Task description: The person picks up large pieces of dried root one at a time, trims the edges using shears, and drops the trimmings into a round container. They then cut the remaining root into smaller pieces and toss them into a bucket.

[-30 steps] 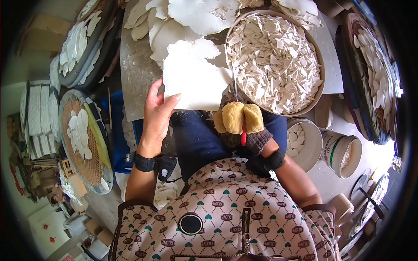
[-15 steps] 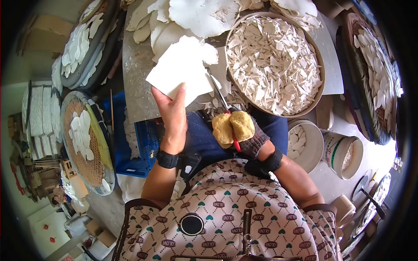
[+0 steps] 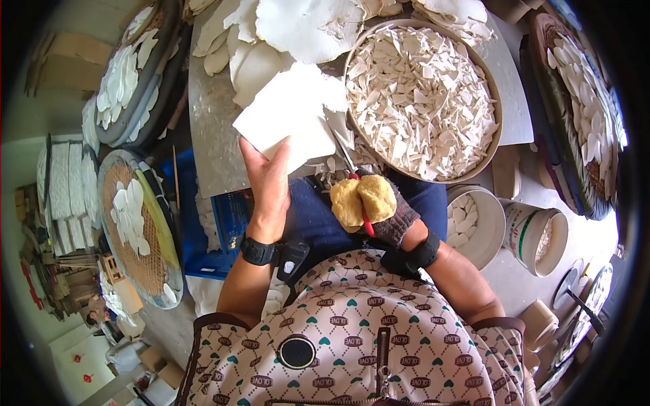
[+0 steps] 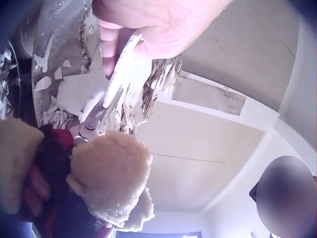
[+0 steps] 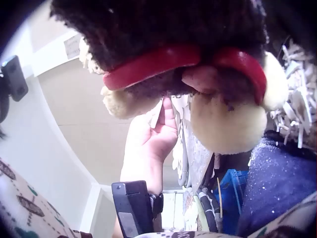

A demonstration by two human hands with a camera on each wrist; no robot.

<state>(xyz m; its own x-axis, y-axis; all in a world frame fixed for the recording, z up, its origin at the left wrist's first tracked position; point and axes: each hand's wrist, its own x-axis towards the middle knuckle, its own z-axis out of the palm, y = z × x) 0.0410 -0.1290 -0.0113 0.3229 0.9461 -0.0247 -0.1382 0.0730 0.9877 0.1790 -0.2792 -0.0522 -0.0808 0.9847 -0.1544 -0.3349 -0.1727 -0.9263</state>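
Note:
My left hand pinches a flat white sheet, thumb on top and fingers beneath; one side of the sheet is cut straight, the far side ragged. In the left wrist view the sheet is seen nearly edge-on. My right hand, in a dark knitted glove with yellow spongy pads, grips red-handled scissors. The metal blades point up and left, at the sheet's right edge. In the right wrist view the red handles curve around the gloved fingers.
A round tray of white chips stands right of the sheet. Larger irregular white sheets lie at the table's far side. Two buckets stand at the right, a blue crate at the left, with round woven trays beyond.
The sheet was turned and my left hand shifted right and lower beneath it. My right hand moved slightly left, and the scissors swung to point up-left. Over the last half second both hands barely moved.

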